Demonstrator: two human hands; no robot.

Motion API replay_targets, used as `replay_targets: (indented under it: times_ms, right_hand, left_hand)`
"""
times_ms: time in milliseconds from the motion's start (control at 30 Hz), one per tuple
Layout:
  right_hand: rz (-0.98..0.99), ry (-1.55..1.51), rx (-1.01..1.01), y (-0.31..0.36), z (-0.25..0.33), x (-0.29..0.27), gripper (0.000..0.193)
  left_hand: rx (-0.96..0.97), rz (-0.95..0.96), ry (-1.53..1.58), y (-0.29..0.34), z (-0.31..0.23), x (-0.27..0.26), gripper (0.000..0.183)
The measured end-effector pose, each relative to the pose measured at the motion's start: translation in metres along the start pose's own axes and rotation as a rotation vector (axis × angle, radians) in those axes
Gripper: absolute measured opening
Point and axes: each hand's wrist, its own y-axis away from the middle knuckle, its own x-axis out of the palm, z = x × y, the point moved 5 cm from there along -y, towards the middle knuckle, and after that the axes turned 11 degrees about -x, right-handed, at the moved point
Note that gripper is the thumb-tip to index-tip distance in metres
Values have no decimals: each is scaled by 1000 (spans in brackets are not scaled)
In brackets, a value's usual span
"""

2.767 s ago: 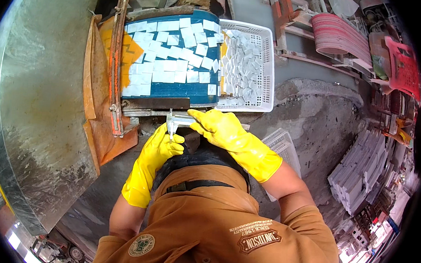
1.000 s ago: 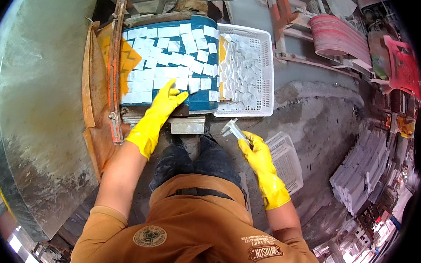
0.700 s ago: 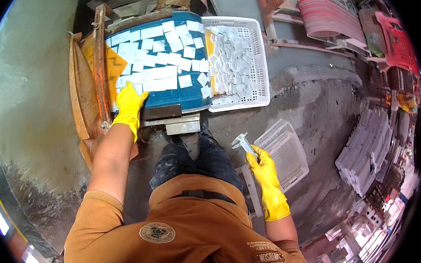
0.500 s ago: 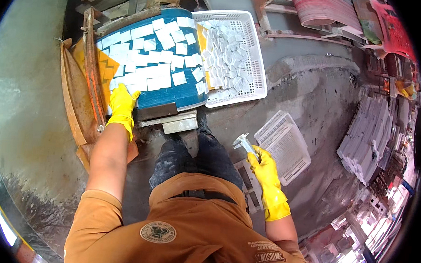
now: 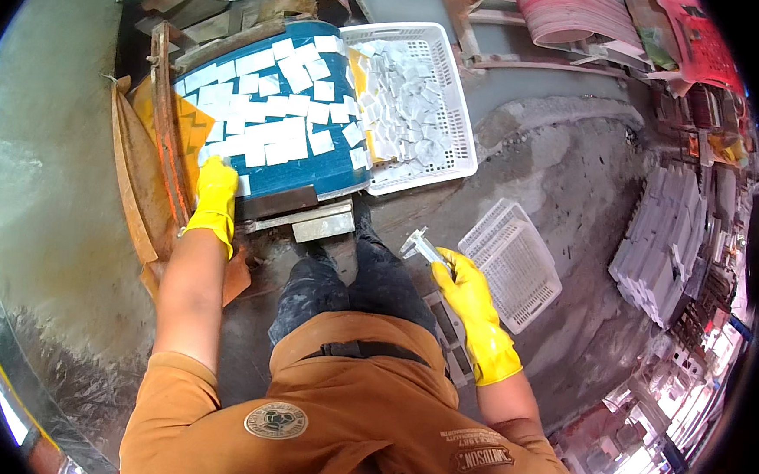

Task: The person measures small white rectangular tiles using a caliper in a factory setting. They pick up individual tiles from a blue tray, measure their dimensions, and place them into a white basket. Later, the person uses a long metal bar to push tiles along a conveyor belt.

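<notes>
My left hand (image 5: 215, 199), in a yellow rubber glove, is at the near left corner of a blue conveyor belt (image 5: 314, 174). Its fingers are drawn together over the belt's edge; whatever they hold is hidden. White flat tiles (image 5: 277, 135) in squares and strips lie scattered over the belt, some just beyond my fingertips. My right hand (image 5: 469, 302), gloved alike, is closed round a metal caliper (image 5: 424, 247), its jaws pointing up and left, away from the belt.
A white perforated crate (image 5: 465, 138) full of white pieces stands at the belt's right end. Another white basket (image 5: 517, 267) sits on the floor beyond my right hand. A rusty metal frame (image 5: 164, 128) flanks the belt's left. Grey stacked slabs (image 5: 657, 241) stand far right.
My left hand has drawn back slightly toward me, its thumb now tucked in, uncovering a tile beside it. My right hand has shifted a little left with the caliper.
</notes>
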Motion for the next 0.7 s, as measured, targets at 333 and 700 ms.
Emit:
replay_targets:
  times_ms: [333,700]
  right_hand:
    - [31,-70,-310,-49,73,35,45]
    - [81,80,-868,-78,178,66,42]
  left_hand:
    - [-512,840,1602,127,-9,-23,43]
    - [-585,1158,2010,254,-35,-79,54]
